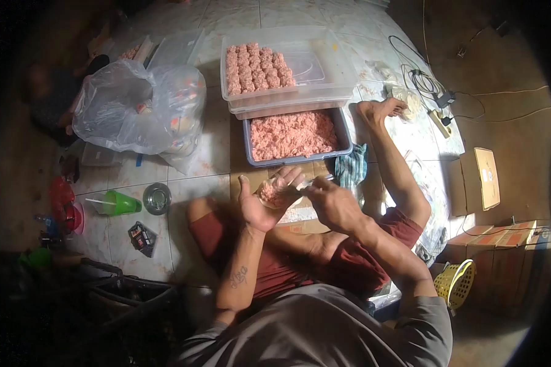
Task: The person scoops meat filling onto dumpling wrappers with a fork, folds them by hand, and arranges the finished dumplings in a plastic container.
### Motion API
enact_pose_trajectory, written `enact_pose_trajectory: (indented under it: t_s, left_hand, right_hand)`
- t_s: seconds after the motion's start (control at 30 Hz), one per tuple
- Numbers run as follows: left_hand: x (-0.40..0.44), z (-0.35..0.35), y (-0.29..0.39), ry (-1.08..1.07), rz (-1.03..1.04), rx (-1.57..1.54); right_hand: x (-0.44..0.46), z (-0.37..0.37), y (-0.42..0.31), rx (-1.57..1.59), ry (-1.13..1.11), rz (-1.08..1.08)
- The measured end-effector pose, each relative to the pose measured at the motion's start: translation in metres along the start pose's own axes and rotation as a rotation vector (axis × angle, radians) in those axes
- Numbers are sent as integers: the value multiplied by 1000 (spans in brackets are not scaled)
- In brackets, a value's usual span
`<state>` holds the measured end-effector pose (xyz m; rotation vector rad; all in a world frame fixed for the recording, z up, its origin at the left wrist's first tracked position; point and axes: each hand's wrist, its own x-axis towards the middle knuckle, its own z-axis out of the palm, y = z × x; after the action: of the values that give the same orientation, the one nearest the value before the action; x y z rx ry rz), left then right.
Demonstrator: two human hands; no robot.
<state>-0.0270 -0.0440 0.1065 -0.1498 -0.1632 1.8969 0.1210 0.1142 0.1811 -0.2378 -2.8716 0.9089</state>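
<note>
My left hand is turned palm up with its fingers stretched out, bearing a thin pale wrapper with pink minced filling. Close to those fingertips, my right hand is closed round a thin, shiny utensil; its exact kind is hard to make out. Just beyond both hands stands a blue-grey tub of pink minced meat. Partly over the tub's far side sits a clear plastic box, where rows of filled pink dumplings take up the left part.
A blue checked cloth lies right of the tub. To the left are a large plastic bag, a green cup and a glass bowl. Cables with a power strip and a yellow basket are at right. Another person sits far left.
</note>
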Motion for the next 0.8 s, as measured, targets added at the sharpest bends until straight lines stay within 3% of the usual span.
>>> enact_pose_trajectory:
  t_s: [0.07,0.17,0.3,0.37,0.43,0.5,0.57,0.63,0.67,0.7,0.77,0.8]
  left_hand:
    - [1,-8,3,3,89,103]
    - [-1,-9,-2,23,168,13]
    - [8,-15,-4,-8,226,91]
    - [6,-24,-5,8,418,154]
    - [7,-21,-10,-108,326,213]
    - [14,-20,-11,90,403,138]
    - [8,-34,6,-6,352,21]
    - [-5,-28,7,52,154,165]
    - [-3,-17,7,185,62,87]
    - [-4,-13,9,164,-26,175]
    - [-6,-21,20,274,-108,218]
    - [0,-20,21,260,-111,219]
  right_hand:
    - [-3,1,-5,-82,6,-25]
    - [-2,-5,-24,71,164,50]
    - [2,17,-15,124,174,-8]
    - [0,9,-37,178,184,157]
    - [-5,56,-27,232,176,66]
    - [-9,49,-48,226,46,242]
    - [-10,34,-26,98,-25,71]
    - [-5,8,-34,156,145,98]
    - [-5,5,-30,37,72,54]
    - [-8,7,-20,30,73,58]
    - [-6,5,-4,-113,25,-142]
    - [-10,-6,-11,-158,8,-62]
